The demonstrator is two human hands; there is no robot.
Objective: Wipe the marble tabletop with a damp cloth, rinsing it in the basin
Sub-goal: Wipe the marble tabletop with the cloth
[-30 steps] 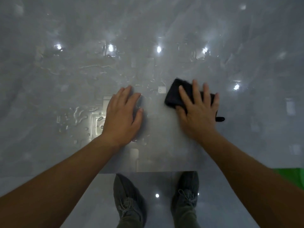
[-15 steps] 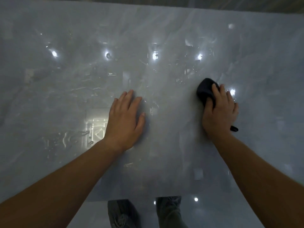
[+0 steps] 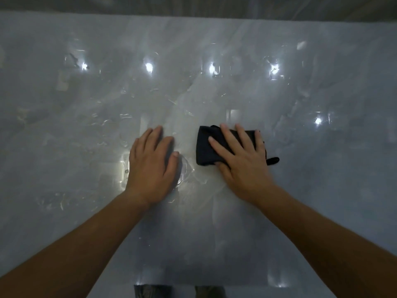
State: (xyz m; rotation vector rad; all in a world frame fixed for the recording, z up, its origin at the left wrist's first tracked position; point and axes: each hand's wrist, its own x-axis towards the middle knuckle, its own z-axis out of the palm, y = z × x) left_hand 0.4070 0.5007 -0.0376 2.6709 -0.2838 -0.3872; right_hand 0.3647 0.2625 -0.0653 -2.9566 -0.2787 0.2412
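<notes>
The folded dark cloth (image 3: pixel 206 147) lies flat on the marble counter (image 3: pixel 86 125) near the middle of the view. The right hand (image 3: pixel 242 160) presses on it from 4 o'clock with straight, spread fingers, gripping nothing. At the cloth's 9 o'clock, apart from it, the left hand (image 3: pixel 150 166) rests flat and open on the wet stone. Water streaks (image 3: pixel 55 203) glisten at that hand's 8 o'clock. Bright light reflections (image 3: pixel 148 66) line up toward 12 o'clock.
</notes>
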